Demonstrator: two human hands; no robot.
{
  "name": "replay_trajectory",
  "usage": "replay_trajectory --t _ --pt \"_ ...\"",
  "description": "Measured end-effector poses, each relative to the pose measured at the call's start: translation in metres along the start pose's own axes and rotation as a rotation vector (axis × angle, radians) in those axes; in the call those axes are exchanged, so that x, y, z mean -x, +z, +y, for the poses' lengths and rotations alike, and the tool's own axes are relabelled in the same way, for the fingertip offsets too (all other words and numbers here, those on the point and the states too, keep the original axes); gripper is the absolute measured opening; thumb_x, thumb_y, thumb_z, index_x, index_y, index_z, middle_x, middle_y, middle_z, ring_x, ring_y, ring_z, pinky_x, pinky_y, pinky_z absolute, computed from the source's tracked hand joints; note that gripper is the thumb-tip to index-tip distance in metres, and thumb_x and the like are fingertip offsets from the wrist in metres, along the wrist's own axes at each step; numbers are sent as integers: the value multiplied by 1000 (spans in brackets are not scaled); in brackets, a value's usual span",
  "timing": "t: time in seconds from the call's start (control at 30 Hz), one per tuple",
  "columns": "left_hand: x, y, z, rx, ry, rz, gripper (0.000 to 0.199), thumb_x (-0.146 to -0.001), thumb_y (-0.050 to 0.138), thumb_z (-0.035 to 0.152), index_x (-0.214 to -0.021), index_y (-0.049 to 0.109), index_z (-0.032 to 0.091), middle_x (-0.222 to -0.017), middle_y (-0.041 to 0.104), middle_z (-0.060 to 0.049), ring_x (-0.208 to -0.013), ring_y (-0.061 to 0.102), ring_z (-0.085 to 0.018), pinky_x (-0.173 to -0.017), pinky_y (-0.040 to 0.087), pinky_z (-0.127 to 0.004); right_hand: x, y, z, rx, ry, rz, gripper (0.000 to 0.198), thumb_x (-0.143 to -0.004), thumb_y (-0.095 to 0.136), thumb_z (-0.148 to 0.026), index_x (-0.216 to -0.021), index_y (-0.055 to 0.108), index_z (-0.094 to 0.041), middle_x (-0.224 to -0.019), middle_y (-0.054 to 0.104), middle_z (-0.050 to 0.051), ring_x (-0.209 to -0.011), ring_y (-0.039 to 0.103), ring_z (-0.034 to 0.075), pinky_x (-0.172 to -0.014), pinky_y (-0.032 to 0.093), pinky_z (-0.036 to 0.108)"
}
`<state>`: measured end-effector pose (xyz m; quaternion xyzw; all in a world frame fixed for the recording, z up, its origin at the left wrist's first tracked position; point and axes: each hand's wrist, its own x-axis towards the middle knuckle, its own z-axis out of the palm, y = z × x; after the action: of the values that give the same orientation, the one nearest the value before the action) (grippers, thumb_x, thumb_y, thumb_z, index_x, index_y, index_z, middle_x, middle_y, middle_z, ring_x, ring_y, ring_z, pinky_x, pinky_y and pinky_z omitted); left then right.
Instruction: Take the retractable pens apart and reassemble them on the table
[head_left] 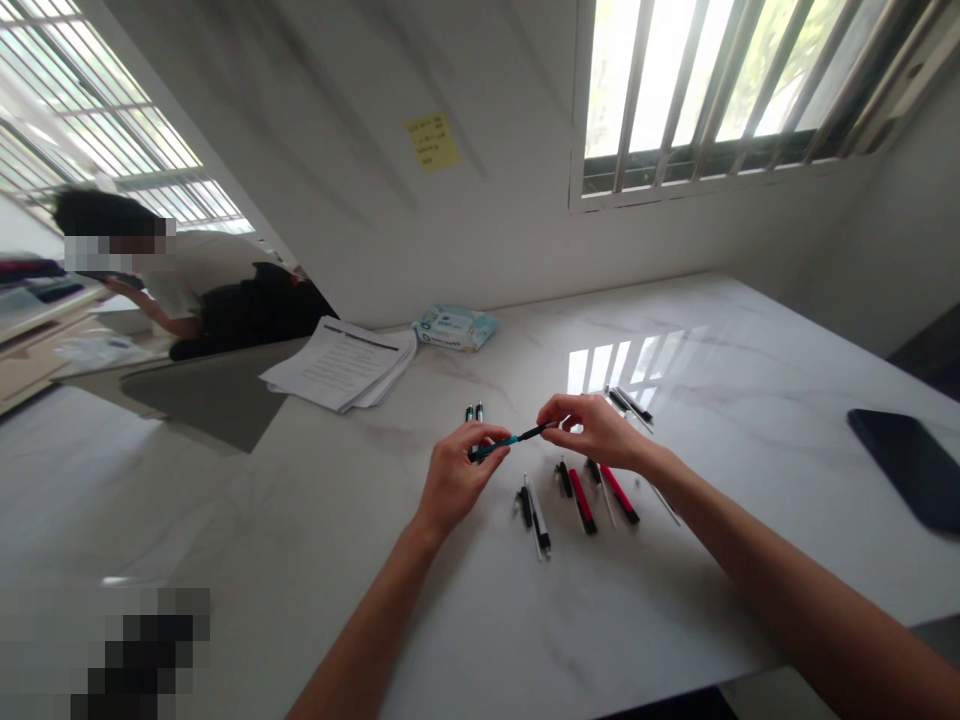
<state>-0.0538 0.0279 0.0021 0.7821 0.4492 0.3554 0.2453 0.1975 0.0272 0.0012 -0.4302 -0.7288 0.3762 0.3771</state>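
Above the table, my left hand [459, 475] pinches the teal barrel of a pen [496, 447]. My right hand [589, 430] grips the black front part of the same pen, so both hands hold it in one slanting line. Whether the two parts are fully joined I cannot tell. Just beyond my left hand lie two dark pens [474, 411]. Below the hands are pen parts: a white barrel [535, 505] with black pieces, a red barrel [581, 498] and another red barrel [620, 495], with thin white refills beside them. More black and white pen parts [630, 402] lie behind my right wrist.
A stack of printed papers [341, 362] and a light blue wipes pack [455, 328] lie at the back. A dark phone [904, 470] rests at the right. A yellow note [432, 142] sticks to the wall. Another person [217, 270] leans over a desk at far left.
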Motion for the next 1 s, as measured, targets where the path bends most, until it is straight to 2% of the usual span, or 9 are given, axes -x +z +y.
replay_trajectory --t 0.23,0.43,0.57,0.67,0.77,0.9,1.0 --pt "1 -1 4 17 60 -12 12 -90 69 27 -98 78 25 -97 75 -4 -87 69 -19 -82 54 -30 -2 0 4 64 8 12 20 -92 69 -39 -98 77 -22 -91 78 5 -78 68 18 -74 54 31" --pt "1 1 3 25 83 -12 12 -90 69 26 -97 79 25 -98 76 -5 -92 71 -20 -87 55 -32 -2 1 3 132 85 -72 42 -100 56 -48 -76 77 -20 -74 77 5 -66 66 18 -67 48 31" --pt "1 1 3 10 73 -15 12 -90 70 26 -97 79 26 -98 76 -5 -91 71 -20 -86 55 -32 -1 0 4 74 111 -149 46 -104 47 -49 -84 77 -20 -75 77 5 -67 67 18 -67 48 31" --pt "1 0 2 3 57 -12 13 -90 69 26 -99 79 25 -100 76 -5 -92 71 -20 -86 55 -32 0 -3 4 57 98 -170 37 -102 52 -47 -98 77 -21 -81 78 4 -72 68 18 -69 49 31" --pt "1 -1 1 6 48 -14 13 -91 69 27 -100 79 25 -100 75 -5 -90 71 -20 -85 56 -31 1 -5 3 1 84 -148 26 -92 68 -38 -112 72 -22 -89 78 3 -79 71 18 -73 54 31" --pt "1 -1 1 17 51 -11 13 -90 69 26 -99 79 25 -99 75 -5 -90 71 -20 -84 57 -30 1 -4 2 -39 64 -97 18 -90 70 -33 -104 72 -21 -94 78 5 -86 73 19 -78 56 33" --pt "1 -2 2 18 66 -6 13 -90 69 24 -98 79 25 -98 75 -5 -90 71 -20 -84 57 -30 0 -1 2 -5 69 -93 20 -94 66 -38 -97 75 -20 -88 79 5 -79 72 19 -75 54 32"
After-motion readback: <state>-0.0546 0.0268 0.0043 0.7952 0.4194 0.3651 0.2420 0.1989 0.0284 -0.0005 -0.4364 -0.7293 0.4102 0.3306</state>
